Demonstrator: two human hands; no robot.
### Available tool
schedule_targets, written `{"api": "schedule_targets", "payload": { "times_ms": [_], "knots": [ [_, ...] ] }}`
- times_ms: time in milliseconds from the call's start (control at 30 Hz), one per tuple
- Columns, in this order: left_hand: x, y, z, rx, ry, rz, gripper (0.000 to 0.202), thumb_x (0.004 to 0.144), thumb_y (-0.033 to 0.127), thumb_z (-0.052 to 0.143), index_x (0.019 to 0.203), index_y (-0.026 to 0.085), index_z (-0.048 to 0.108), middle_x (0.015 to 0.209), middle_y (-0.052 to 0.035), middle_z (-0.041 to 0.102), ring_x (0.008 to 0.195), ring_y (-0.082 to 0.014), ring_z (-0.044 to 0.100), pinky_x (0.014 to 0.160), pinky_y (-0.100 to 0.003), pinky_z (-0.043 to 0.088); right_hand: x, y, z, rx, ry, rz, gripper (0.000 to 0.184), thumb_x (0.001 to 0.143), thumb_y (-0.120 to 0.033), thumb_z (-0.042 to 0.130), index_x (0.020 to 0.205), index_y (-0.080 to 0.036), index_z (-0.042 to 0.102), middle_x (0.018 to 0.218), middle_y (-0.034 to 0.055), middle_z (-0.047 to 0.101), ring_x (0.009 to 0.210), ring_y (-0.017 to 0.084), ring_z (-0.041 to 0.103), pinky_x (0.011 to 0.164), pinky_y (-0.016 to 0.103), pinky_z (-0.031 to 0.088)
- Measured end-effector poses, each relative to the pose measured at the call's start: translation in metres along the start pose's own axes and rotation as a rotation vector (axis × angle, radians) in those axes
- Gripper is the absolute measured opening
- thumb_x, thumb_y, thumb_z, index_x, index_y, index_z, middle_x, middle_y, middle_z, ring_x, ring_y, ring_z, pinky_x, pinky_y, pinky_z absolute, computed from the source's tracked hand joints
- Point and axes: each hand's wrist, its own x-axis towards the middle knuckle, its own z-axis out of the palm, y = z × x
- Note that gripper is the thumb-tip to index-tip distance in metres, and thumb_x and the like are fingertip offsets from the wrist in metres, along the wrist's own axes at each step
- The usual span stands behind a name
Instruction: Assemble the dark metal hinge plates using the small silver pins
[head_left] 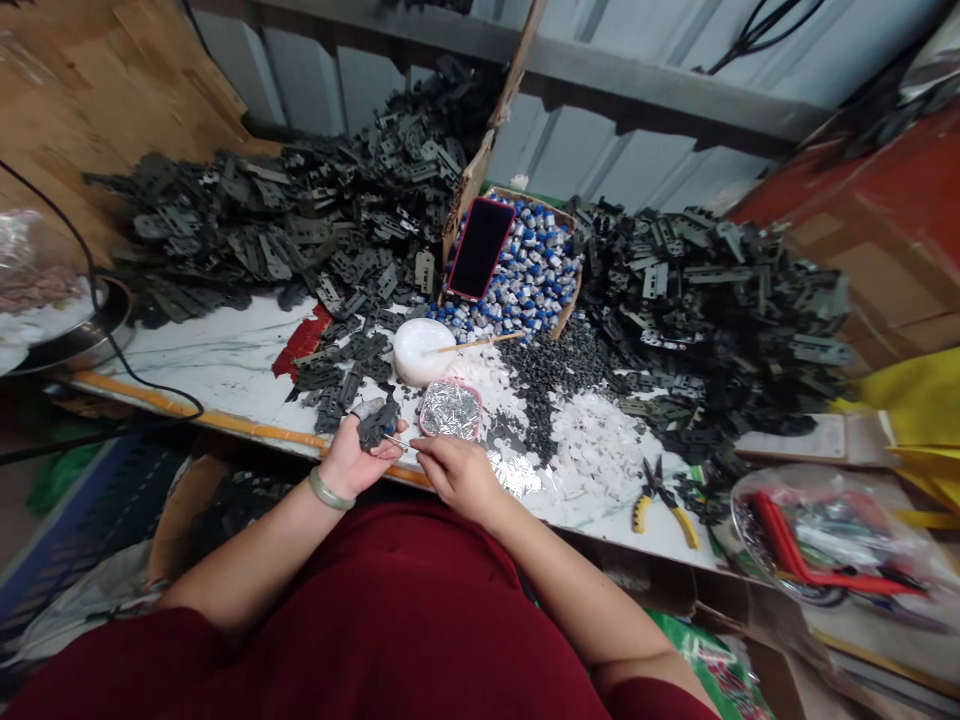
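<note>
Head-worn view, angled forward and down

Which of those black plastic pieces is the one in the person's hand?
The black plastic piece gripped in the left hand, near the table's front edge. The other black pieces lie loose in piles.

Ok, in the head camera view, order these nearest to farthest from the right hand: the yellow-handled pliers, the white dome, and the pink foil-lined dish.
From the right hand:
1. Pink foil-lined dish, just ahead of the hand.
2. White dome, farther ahead, slightly left.
3. Yellow-handled pliers, well off to the right.
</note>
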Motion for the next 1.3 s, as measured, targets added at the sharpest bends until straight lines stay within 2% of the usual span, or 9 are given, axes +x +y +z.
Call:
{"api": "schedule_targets", "payload": {
  "times_ms": [100, 233, 633, 800, 1000, 1133, 1300],
  "knots": [
    [0.0, 0.001, 0.0, -0.02, 0.029, 0.01, 0.037, 0.086, 0.015, 0.027, 0.06, 0.011, 0.054, 0.056, -0.0089, 0.059, 0.029, -0.0019, 0.026, 0.035, -0.016, 0.028, -0.001, 0.0, -0.005, -0.142, 0.039, -0.047, 0.024, 0.092, -0.025, 0.045, 0.103, -0.019, 0.066, 0.078, 0.0051, 0.067, 0.07, 0.014, 0.06, 0.066, 0.023, 0.043],
    [0.0, 0.001, 0.0, -0.045, 0.061, 0.041, 0.035, 0.084, 0.013, 0.027, 0.06, 0.012, 0.053, 0.056, -0.0079, 0.058, 0.029, -0.0029, 0.027, 0.034, -0.017, 0.028, -0.003, -0.005, -0.007, -0.229, 0.081, -0.048, 0.025, 0.092, -0.024, 0.045, 0.105, -0.018, 0.065, 0.077, 0.0048, 0.065, 0.066, 0.013, 0.058, 0.062, 0.023, 0.04],
    [-0.002, -0.001, 0.006, -0.015, 0.101, 0.112, 0.039, 0.086, 0.014, 0.024, 0.058, 0.012, 0.051, 0.055, -0.0085, 0.059, 0.028, -0.0029, 0.028, 0.035, -0.017, 0.029, -0.006, -0.015, 0.019, -0.195, 0.116, 0.056, 0.023, 0.092, -0.023, 0.043, 0.104, -0.017, 0.062, 0.079, 0.0042, 0.068, 0.067, 0.013, 0.062, 0.061, 0.022, 0.042],
    [-0.001, -0.002, 0.005, -0.03, 0.125, 0.117, 0.037, 0.086, 0.013, 0.025, 0.059, 0.013, 0.051, 0.054, -0.007, 0.058, 0.028, -0.0031, 0.028, 0.034, -0.017, 0.028, -0.006, -0.019, 0.022, -0.358, 0.046, 0.053, 0.023, 0.092, -0.024, 0.044, 0.105, -0.018, 0.062, 0.073, 0.0031, 0.065, 0.059, 0.012, 0.058, 0.053, 0.023, 0.035],
    [0.001, -0.003, 0.003, -0.067, 0.138, 0.102, 0.03, 0.083, 0.015, 0.03, 0.061, 0.014, 0.05, 0.053, -0.0059, 0.057, 0.028, -0.0037, 0.028, 0.033, -0.016, 0.028, -0.009, -0.022, 0.025, -0.505, -0.015, -0.018, 0.026, 0.091, -0.024, 0.046, 0.112, -0.017, 0.059, 0.071, 0.0032, 0.06, 0.058, 0.013, 0.053, 0.052, 0.025, 0.031],
    [-0.001, -0.002, 0.005, -0.068, 0.137, 0.111, 0.031, 0.082, 0.014, 0.028, 0.06, 0.014, 0.05, 0.052, -0.0054, 0.056, 0.028, -0.0039, 0.028, 0.032, -0.016, 0.027, -0.011, -0.023, 0.028, -0.542, -0.036, -0.073, 0.029, 0.092, -0.023, 0.044, 0.118, -0.015, 0.055, 0.073, 0.0045, 0.059, 0.059, 0.013, 0.052, 0.053, 0.025, 0.033],
    [-0.001, -0.002, 0.006, -0.06, 0.154, 0.111, 0.03, 0.082, 0.015, 0.029, 0.06, 0.014, 0.049, 0.051, -0.0046, 0.055, 0.027, -0.004, 0.028, 0.032, -0.016, 0.027, -0.011, -0.025, 0.029, -0.584, -0.144, -0.145, 0.032, 0.094, -0.017, 0.039, 0.121, -0.009, 0.052, 0.077, 0.0086, 0.06, 0.063, 0.017, 0.055, 0.055, 0.029, 0.038]
  ]
}}
